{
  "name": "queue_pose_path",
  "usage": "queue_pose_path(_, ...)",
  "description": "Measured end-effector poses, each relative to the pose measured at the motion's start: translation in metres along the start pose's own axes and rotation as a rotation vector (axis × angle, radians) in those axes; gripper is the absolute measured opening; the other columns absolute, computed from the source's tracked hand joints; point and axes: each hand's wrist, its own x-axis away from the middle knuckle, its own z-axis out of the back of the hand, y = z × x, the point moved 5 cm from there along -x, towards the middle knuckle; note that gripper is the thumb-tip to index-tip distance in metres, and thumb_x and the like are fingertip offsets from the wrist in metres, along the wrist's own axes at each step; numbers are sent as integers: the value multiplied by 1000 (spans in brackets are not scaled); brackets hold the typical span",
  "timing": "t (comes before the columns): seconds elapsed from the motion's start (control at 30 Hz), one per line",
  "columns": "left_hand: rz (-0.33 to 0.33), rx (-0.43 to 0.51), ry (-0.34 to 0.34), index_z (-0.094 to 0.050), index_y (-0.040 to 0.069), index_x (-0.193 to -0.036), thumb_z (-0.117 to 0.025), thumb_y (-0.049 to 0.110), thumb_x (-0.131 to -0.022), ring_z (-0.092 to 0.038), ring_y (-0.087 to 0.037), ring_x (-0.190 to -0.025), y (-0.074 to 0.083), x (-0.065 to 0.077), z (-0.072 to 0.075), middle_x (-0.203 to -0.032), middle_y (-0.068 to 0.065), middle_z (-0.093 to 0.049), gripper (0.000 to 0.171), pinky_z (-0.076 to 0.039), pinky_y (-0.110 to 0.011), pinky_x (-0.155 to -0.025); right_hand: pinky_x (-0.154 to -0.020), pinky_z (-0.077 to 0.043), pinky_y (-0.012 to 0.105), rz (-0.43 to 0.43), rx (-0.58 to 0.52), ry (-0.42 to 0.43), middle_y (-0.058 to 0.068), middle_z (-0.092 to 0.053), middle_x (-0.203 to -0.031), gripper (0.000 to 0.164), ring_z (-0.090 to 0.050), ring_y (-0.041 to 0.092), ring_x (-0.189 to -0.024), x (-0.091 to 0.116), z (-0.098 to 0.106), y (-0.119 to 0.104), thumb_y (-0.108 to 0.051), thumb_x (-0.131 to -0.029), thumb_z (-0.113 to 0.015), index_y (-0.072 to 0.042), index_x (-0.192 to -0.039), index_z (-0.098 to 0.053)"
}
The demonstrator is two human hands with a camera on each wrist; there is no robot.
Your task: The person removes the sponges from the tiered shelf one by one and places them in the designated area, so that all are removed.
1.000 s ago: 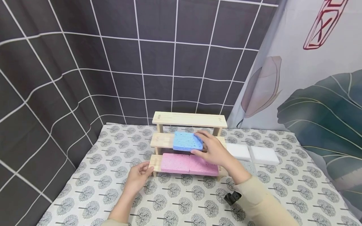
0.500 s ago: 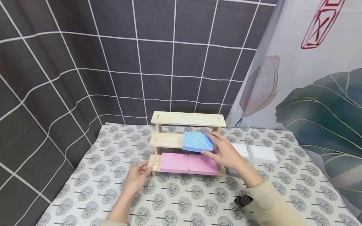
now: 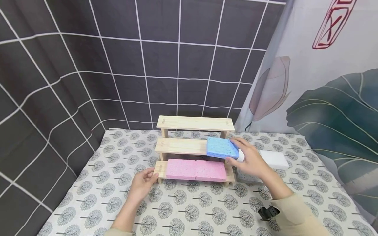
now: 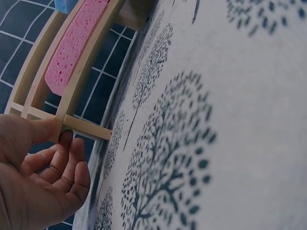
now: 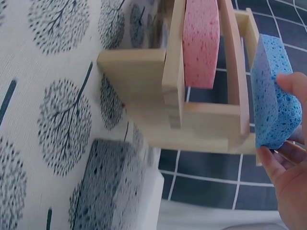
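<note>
A three-tier wooden step rack (image 3: 195, 123) stands on the cloth-covered table. My right hand (image 3: 249, 157) grips a blue sponge (image 3: 222, 147) by its right end, over the right part of the middle step. In the right wrist view the blue sponge (image 5: 276, 91) sits between thumb and fingers; I cannot tell whether it touches the step. Two pink sponges, a left one (image 3: 180, 168) and a right one (image 3: 210, 170), lie side by side on the lowest step. My left hand (image 3: 141, 185) pinches that step's left end; in the left wrist view, thumb and fingers (image 4: 74, 160) hold the board's edge.
A white sponge (image 3: 274, 159) lies on the table right of the rack, with another white one mostly behind my right hand. A grey sponge (image 5: 108, 184) lies nearer the rack, partly under my right forearm. A dark grid curtain (image 3: 159, 59) hangs behind.
My right hand has carried the blue sponge rightward along the middle step, from near its centre to its right end. The left hand keeps its hold on the lowest step.
</note>
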Motion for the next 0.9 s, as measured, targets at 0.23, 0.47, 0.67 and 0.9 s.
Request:
queue_pose_path(0.23, -1, -9, 5, -58, -9, -132, -68, 8, -95, -67, -22, -82, 1, 1, 0, -97, -14, -68, 41, -60, -25, -69, -102, -43, 69, 33, 6, 56, 23, -53, -141, 73, -52, 49, -125, 12, 15, 12, -20, -78, -82, 6, -140, -53)
queue_pose_path(0.47, -1, -4, 9, -58, -9, -131, -68, 8, -95, -67, -22, -83, 1, 1, 1, -97, -14, -68, 41, -59, -25, -69, -97, -45, 71, 47, 5, 120, 26, -54, -136, 72, -54, 49, -119, 25, 29, 24, -15, -73, -82, 8, -136, -54)
queue_pose_path(0.67, 1, 21, -1, -57, -11, -132, -67, 6, -96, -68, -22, -84, 1, 2, 1, -98, -15, -68, 41, -60, -25, -71, -95, -43, 73, 18, 7, 144, 27, -55, -136, 72, -54, 51, -118, 36, 40, 33, -13, -71, -82, 8, -134, -56)
queue_pose_path(0.9, 2, -7, 6, -57, -10, -132, -67, 8, -95, -67, -22, -83, 0, 1, 1, -98, -14, -68, 42, -60, -25, -69, -92, -38, 78, -42, 27, 145, 27, -52, -139, 74, -50, 54, -120, 52, 50, 45, -15, -70, -83, 3, -136, -56)
